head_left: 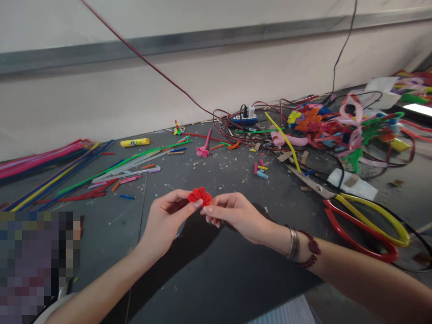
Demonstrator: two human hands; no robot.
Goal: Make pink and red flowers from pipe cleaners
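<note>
A small red fuzzy flower (pixel 199 195) is held up between both hands over the dark table (pixel 189 279). My left hand (pixel 168 216) pinches its left and lower side, thumb in front. On the other side, my right hand (pixel 236 213) has its thumb and index finger closed on the flower's lower right edge. Beyond the hands lies a pink flower with a stem (pixel 203 151). Scissors (pixel 322 190) with one yellow and one red handle rest to the right of my right hand.
Fuzzy sticks (pixel 50 180) lie at the left, near a yellow glue tube (pixel 135 142). Cut pieces (pixel 261 173) are scattered centrally. A power strip (pixel 245 118) with tangled cords sits by the wall, and colourful fuzzy flowers (pixel 308 119) are heaped at the right.
</note>
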